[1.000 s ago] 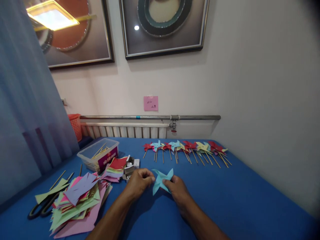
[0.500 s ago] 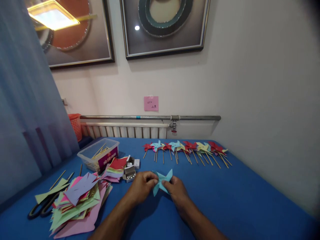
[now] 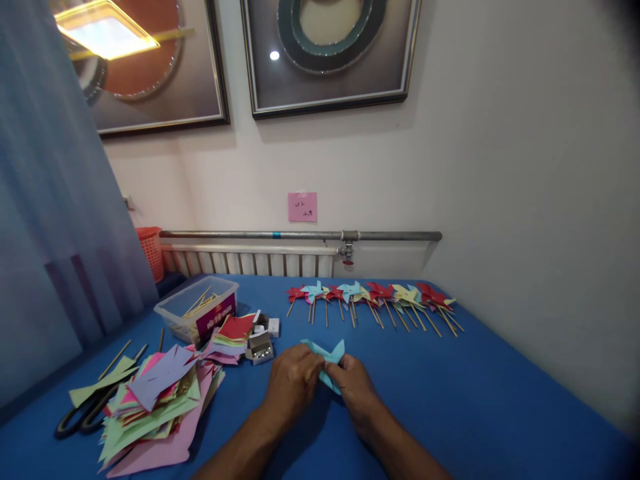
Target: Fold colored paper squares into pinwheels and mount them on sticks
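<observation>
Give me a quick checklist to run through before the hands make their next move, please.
1. Right hand grips the blue paper pinwheel: ok.
2. Left hand is at the pinwheel: ok, it covers part of it.
3. Pinwheel's centre is fastened: cannot tell, fingers hide it.
4. Small box of shiny bits is open: ok.
5. Plastic tub has sticks in it: ok.
6. Scissors lie away from both hands: ok, they are by the paper pile.

Past the right hand (image 3: 356, 390), the bench (image 3: 480, 400) is free. A paper pile (image 3: 155, 417) blocks the left. Pinwheels (image 3: 381, 291) line the back.
</observation>
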Action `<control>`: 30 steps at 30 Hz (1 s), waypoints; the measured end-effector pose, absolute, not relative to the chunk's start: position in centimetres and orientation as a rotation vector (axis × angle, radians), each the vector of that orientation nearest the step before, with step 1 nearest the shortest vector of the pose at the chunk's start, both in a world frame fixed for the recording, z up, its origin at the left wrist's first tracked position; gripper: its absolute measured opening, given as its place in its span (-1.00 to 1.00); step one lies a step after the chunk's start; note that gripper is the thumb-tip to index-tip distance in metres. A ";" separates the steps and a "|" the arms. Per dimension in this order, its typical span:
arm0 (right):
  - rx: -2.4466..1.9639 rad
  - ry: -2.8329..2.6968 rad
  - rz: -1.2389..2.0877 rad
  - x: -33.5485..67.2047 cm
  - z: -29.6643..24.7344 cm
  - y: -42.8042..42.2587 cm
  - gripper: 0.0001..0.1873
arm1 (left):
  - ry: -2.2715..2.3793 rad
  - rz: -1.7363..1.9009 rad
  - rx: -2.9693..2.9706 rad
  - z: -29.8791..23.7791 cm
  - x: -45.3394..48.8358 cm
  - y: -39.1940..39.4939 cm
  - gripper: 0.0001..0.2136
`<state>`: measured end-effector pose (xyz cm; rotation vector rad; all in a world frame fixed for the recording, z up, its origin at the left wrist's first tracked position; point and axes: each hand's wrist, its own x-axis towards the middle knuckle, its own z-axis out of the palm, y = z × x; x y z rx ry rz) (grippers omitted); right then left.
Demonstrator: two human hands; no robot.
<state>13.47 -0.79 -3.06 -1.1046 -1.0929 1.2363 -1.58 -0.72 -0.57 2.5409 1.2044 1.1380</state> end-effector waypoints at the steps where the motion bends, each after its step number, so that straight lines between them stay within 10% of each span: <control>1: -1.099 -1.095 1.243 13.5 -3.1 -0.8 -0.70 | 1.184 1.157 2.492 -0.6 -1.6 -0.7 -0.71; 30: -1.061 -1.093 1.218 13.2 -2.1 -1.2 -0.73 | 1.307 1.011 1.877 0.1 -1.5 -0.3 -0.87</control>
